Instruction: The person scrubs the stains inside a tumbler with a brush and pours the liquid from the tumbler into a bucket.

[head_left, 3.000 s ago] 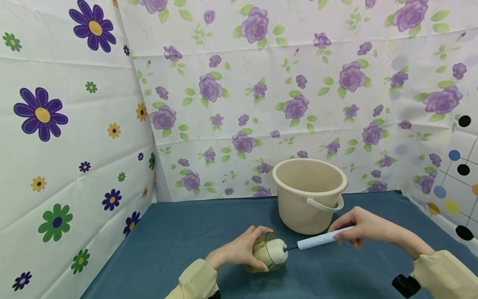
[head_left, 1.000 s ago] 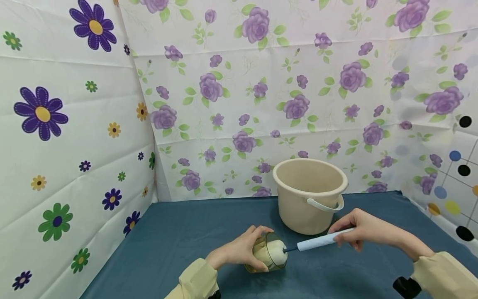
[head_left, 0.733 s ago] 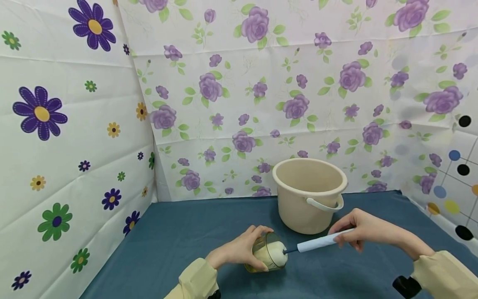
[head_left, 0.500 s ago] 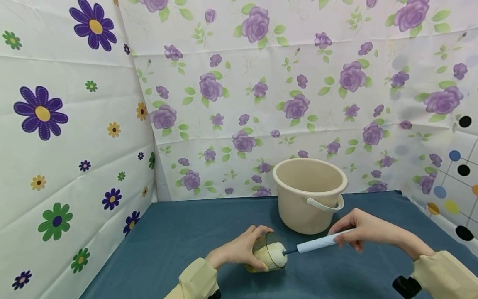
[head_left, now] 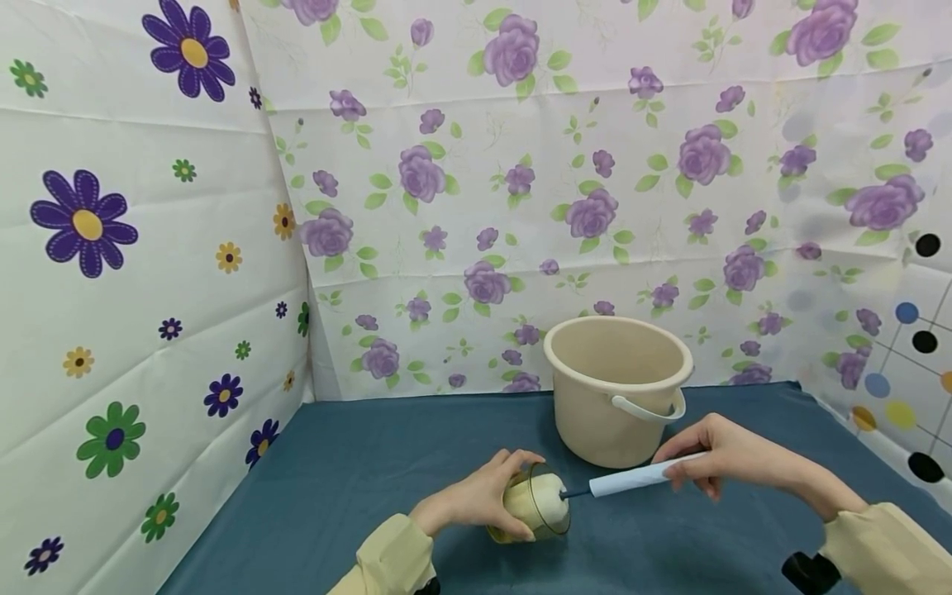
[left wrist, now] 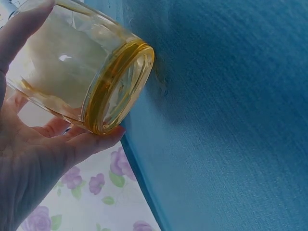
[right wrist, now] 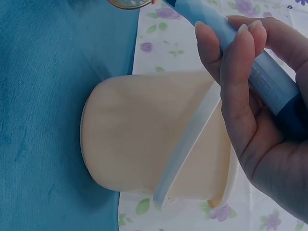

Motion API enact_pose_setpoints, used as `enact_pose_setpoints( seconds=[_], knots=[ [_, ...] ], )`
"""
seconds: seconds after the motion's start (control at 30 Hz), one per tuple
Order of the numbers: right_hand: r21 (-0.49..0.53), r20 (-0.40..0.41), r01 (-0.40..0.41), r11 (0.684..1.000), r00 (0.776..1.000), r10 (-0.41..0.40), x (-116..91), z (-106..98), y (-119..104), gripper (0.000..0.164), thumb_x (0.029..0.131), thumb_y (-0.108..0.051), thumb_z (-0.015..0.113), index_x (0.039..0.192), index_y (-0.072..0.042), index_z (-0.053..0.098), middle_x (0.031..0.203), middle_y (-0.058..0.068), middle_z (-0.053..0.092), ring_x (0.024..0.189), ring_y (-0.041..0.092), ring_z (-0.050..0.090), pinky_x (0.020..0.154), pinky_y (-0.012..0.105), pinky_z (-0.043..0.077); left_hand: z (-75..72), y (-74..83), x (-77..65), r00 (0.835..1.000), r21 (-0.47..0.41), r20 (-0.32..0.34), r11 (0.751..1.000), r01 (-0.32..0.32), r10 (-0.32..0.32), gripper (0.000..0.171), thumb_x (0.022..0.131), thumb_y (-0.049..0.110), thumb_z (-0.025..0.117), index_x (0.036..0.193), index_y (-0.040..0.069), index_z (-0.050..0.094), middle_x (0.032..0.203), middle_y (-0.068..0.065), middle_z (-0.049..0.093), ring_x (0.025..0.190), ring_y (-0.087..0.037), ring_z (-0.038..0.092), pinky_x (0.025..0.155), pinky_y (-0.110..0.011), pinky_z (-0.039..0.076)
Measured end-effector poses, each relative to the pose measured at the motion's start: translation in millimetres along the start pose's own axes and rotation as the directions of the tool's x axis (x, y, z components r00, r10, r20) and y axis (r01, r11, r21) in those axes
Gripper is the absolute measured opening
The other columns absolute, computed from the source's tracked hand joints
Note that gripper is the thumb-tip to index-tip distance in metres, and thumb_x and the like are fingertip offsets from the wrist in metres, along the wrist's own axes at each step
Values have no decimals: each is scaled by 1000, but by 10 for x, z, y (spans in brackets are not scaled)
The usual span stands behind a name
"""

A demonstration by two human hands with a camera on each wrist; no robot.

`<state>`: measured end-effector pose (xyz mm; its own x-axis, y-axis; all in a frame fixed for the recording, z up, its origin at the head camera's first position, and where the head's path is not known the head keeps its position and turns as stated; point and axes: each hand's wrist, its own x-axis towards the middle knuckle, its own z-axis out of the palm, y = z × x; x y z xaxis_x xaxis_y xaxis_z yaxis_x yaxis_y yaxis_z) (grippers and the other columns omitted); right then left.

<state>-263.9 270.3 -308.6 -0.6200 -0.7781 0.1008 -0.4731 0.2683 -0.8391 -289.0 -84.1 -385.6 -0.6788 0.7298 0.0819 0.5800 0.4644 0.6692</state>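
Note:
A clear, amber-tinted glass (head_left: 552,530) is tilted on its side, its mouth turned right. My left hand (head_left: 479,494) grips it round the outside, thumb on the near side and fingers on the far side. In the left wrist view the thick amber base of the glass (left wrist: 103,94) faces the cloth; whether it touches is unclear. Inside sits the white sponge head (head_left: 549,498) of a cup brush, its end at the mouth. My right hand (head_left: 710,453) pinches the brush's light blue handle (head_left: 628,479). The right wrist view shows fingers (right wrist: 238,72) curled round that handle.
Just behind the hands stands a cream bucket (head_left: 606,421) with its white handle (head_left: 650,409) hanging at the front right. Blue cloth (head_left: 357,463) covers the table. Flower-patterned sheets (head_left: 416,273) rise at the back and left, with a dotted sheet (head_left: 918,364) at right.
The brush has shifted a little to the left, its sponge sitting slightly deeper in the glass. The sponge has moved up and down a little inside. Left hand and bucket stay put.

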Motion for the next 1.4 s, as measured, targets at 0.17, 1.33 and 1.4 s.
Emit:
enact_pose_setpoints(
  seconds=[0.17, 1.33, 1.4],
  knots=[
    [-3, -14, -6, 1000, 1000, 6, -9, -7, 4, 21, 92, -4, 51, 109, -1, 64, 74, 15, 64, 46, 21, 54, 42, 38, 47, 0, 6, 1, 1000, -12, 4, 1000, -2, 2, 79, 70, 27, 80, 134, 21, 34, 104, 2, 37, 99, -15, 43, 74, -30, 43],
    [-3, 24, -18, 1000, 1000, 18, -52, -30, 44, 21, 92, -2, 50, 107, 0, 64, 71, 13, 63, 44, 19, 54, 40, 38, 47, 17, -24, -9, 999, 17, -1, 999, -38, 38, 77, 72, 29, 78, 133, 25, 33, 106, 3, 36, 101, -15, 42, 80, -33, 42],
    [-6, 26, -15, 1000, 1000, 16, -50, -33, 37, 21, 92, -2, 50, 107, 0, 64, 71, 13, 63, 44, 19, 54, 40, 38, 47, 10, -18, -10, 999, 22, -3, 999, -37, 37, 77, 71, 29, 79, 134, 24, 33, 106, 4, 36, 100, -14, 42, 80, -33, 42]
  ],
)
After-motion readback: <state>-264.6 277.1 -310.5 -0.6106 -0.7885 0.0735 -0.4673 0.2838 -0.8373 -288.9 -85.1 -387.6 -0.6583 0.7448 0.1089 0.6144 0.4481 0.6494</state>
